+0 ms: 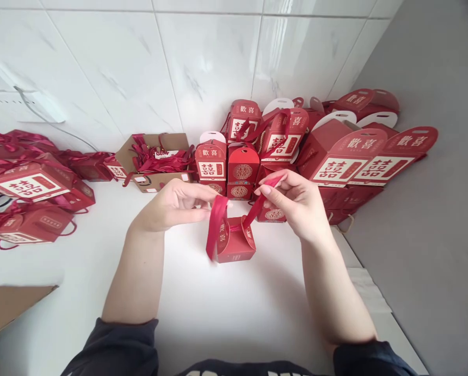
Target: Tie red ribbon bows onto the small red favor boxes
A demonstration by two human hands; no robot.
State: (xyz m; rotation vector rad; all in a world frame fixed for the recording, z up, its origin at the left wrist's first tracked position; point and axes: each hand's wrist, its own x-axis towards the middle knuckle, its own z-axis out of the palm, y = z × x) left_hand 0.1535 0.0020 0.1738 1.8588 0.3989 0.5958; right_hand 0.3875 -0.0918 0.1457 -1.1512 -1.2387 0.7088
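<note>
Nearest to us, our dark sleeves [116, 350] sit at the bottom edge, with both forearms reaching out over the white bench [218, 313]. A flat piece of brown cardboard [7, 308] pokes in at the near left.

Our left hand [177, 203] pinches one end of a red ribbon [216, 224] between thumb and fingers, and that end hangs down beside the small red box [236, 245]. Our right hand [300, 203] has its fingers closed on the other end, drawn up and to the right. The box stands on the bench between our hands, near the middle of the bench, and the ribbon crosses at its top.

We judge the work to be the tying of the ribbon on this box, with the first crossing made and no bow yet formed. Tightening it would call for an even pull on both ends, so that the light box neither tips nor lifts.

Behind it stand more red boxes [241, 167], some already ribboned. Larger ones [347, 156] lean at the right and another heap [30, 188] lies at the left. A brown carton [155, 156] holds loose ribbons. Beyond everything rises the white tiled wall [202, 62].
</note>
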